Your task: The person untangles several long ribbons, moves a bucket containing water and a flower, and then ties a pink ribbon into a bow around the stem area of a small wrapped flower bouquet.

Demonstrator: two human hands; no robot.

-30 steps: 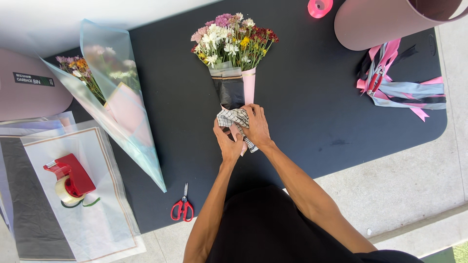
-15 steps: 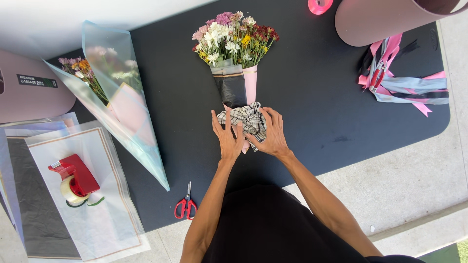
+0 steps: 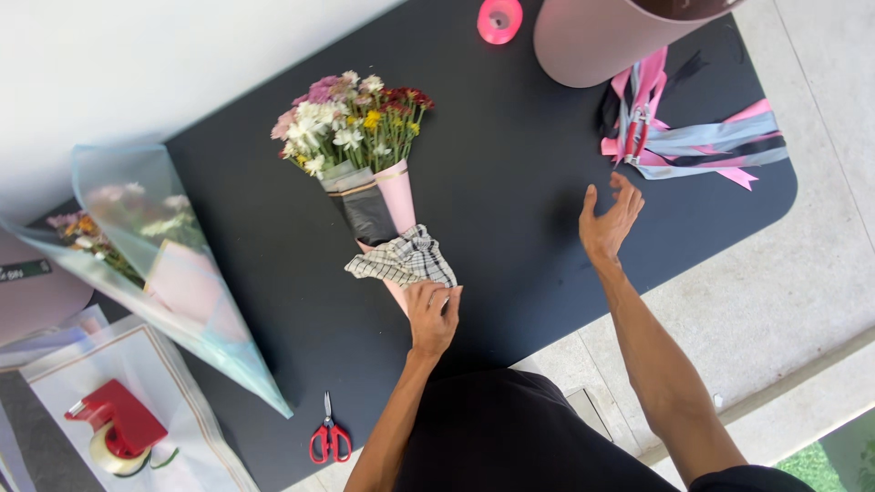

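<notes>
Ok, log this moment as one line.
left hand: pressing checked paper at bouquet base | right hand: open, empty, above black mat, nearest ribbons
</notes>
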